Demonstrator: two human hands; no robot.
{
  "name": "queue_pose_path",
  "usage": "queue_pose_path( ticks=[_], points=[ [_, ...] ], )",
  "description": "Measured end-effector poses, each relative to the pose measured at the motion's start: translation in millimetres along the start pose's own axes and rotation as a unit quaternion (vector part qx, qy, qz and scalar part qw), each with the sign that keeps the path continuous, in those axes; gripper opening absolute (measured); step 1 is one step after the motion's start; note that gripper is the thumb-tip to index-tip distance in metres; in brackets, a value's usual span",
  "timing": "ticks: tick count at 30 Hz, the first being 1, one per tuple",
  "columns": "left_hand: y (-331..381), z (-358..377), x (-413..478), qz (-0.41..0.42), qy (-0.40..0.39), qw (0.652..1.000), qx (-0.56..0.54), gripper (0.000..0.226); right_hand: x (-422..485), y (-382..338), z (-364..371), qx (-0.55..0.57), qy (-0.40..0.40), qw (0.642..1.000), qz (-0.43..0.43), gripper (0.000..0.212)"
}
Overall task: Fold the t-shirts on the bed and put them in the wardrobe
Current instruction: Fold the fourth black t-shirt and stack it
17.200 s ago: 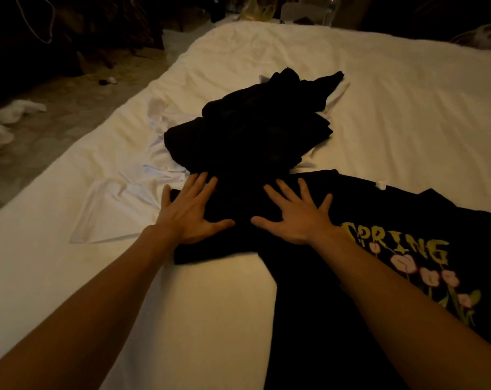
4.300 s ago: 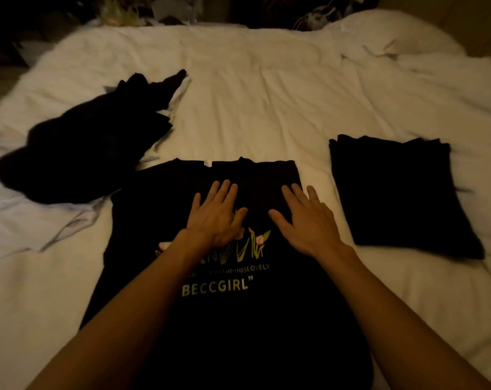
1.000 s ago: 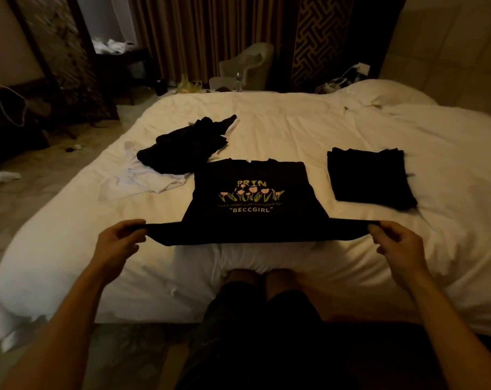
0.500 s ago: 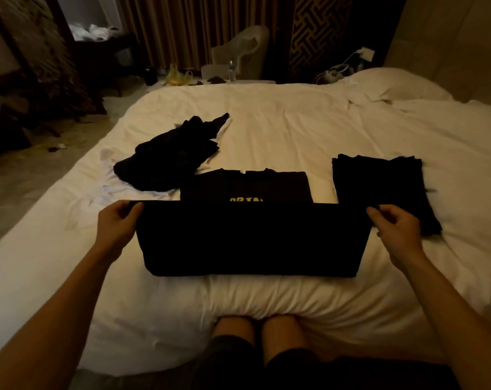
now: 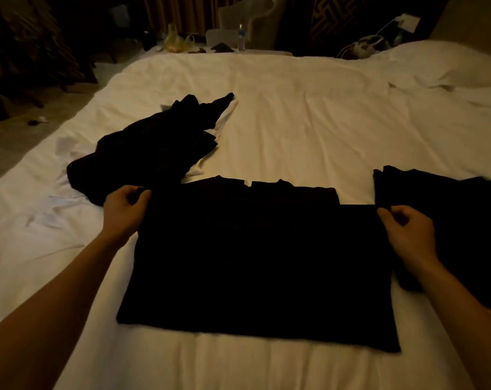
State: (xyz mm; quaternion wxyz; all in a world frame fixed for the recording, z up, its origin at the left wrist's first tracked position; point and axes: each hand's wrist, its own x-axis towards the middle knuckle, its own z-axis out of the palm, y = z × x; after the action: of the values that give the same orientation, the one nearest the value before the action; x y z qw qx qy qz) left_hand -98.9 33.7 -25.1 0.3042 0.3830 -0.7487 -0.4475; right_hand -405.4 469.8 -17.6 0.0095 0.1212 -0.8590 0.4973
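T-shirt, black, lies flat on bed, bottom half folded up over top. L hand pinches its upper-left corner, R hand pinches upper-right. Folded shirt just right, crumpled black pile back left

A: State the material of the shirt.
B: Black cloth, matt, lying smooth with no sheen.
A: And the bed?
B: White cloth cover, matt and soft, creased in shallow wrinkles.
A: The pile?
B: Black cloth, matt, crumpled. The white cloth under it is also matt.
A: The folded shirt?
B: Same black matt cloth.
A: The bottle?
B: Clear and glossy. Plastic or glass cannot be told.
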Motion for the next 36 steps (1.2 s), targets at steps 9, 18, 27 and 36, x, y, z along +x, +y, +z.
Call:
queue_pose_path(
  ticks=[9, 18, 27, 36],
  points=[
    [-39.3, 49.4, 93.5, -0.001, 0.021, 0.995, 0.094, 0.030, 86.2, 18.4, 84.0, -0.080, 0.020, 0.996, 0.026, 0.022],
    [-51.4, 65.3, 112.5, -0.009, 0.071, 0.978, 0.194, 0.041, 104.5, 16.7, 113.4, -0.172, -0.001, 0.985, 0.024, 0.027],
    [-34.2, 43.2, 37.3, 0.057, 0.016, 0.965, 0.256, 0.046, 39.0, 8.0, 61.6, -0.220, -0.114, 0.965, 0.082, 0.057],
    [-28.6, 3.7, -112.4, -0.061, 0.041, 0.976, 0.204, 0.037, -101.8, 19.0, 1.9, -0.127, -0.132, 0.979, 0.086, 0.027]
  ],
)
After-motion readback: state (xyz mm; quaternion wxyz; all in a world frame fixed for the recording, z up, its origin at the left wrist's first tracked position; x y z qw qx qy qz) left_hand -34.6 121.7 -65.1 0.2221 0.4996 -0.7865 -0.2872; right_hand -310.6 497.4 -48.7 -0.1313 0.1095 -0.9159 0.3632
